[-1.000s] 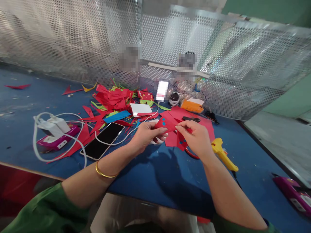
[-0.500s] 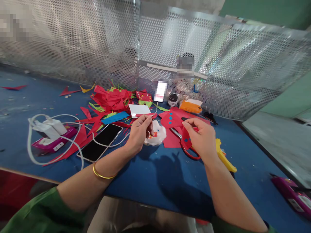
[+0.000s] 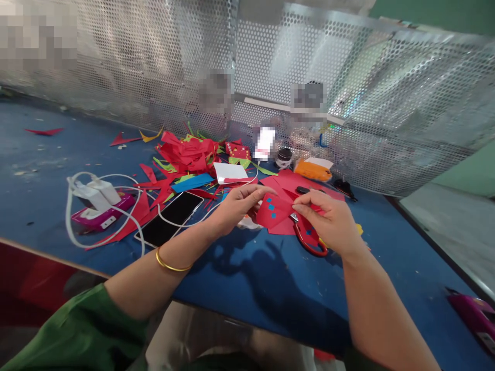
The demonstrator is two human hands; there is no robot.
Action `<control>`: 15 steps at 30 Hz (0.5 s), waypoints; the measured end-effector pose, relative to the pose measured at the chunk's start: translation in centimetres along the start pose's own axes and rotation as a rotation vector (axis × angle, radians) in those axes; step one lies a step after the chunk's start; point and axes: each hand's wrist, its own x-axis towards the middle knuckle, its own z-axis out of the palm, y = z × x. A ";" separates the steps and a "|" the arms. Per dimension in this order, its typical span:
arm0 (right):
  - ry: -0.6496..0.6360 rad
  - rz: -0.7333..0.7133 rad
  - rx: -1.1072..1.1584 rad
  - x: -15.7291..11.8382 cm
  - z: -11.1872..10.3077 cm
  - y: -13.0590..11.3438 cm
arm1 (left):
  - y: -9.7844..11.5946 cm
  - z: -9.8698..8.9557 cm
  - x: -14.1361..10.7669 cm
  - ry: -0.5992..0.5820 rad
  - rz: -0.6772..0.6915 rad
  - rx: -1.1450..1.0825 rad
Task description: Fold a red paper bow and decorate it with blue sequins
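A small piece of red paper (image 3: 266,215) with blue squares on it is stretched between my hands. My left hand (image 3: 240,210) pinches its left edge, thumb on top. At its right corner, my right hand (image 3: 330,219) grips it between thumb and fingertips. Scissors (image 3: 315,251) with red handles lie beneath my right hand, their blades mostly covered. Behind my left hand only a bit of a white dish (image 3: 249,223) shows. Larger red sheets (image 3: 284,180) lie flat beyond the held piece.
Red and green paper scraps (image 3: 189,154) are heaped at the back. A phone (image 3: 170,219), white cables and a purple power strip (image 3: 119,208) occupy the left. An orange packet (image 3: 313,169) lies near the perforated metal screen (image 3: 286,56). Another purple strip (image 3: 472,314) is at far right.
My left hand has moved from over the white dish to the red paper's left edge and taken hold of it. My right hand keeps its grip. The camera view has shifted slightly left.
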 end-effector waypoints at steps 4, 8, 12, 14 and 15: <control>-0.091 0.168 0.259 -0.2 -0.4 0.3 | -0.7 -0.1 0.5 0.111 0.045 0.121; -0.024 0.372 0.722 -0.4 -0.8 0.5 | -0.5 -0.5 1.1 0.317 0.027 0.011; 0.129 0.354 0.981 0.1 -1.3 1.1 | -0.2 -0.9 1.2 0.446 0.070 -0.054; 0.189 0.340 1.114 0.5 -1.7 1.9 | -0.2 -1.1 1.3 0.495 0.098 -0.060; 0.209 0.343 1.178 0.6 -2.0 2.4 | -0.2 -1.2 1.3 0.519 0.110 -0.065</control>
